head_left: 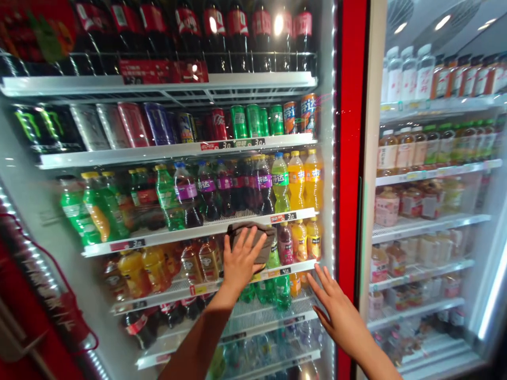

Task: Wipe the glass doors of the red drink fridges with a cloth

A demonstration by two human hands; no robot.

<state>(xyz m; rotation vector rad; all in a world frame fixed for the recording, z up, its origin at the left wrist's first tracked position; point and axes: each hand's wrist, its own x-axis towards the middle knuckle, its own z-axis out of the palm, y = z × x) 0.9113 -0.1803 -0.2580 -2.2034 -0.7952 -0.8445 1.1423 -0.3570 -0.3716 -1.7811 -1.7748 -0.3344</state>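
Observation:
My left hand [242, 258] holds a grey-brown cloth [264, 244] flat against the glass door of a drinks fridge, fingers spread over it. Behind the glass at that height are shelves of bottles, among them green, purple and orange ones. Lower and to the right, my right hand [336, 314] is open, fingers apart, holding nothing. It is close to the door's right side, by the red frame [350, 158]; whether its fingertips touch the glass I cannot tell.
Cola bottles [237, 31] fill the fridge's top shelf, with cans [253, 120] below. Bottled soft drinks [186, 192] line the middle. A second lit fridge [435, 174] stands at the right. A red cable [59, 279] runs down the left side.

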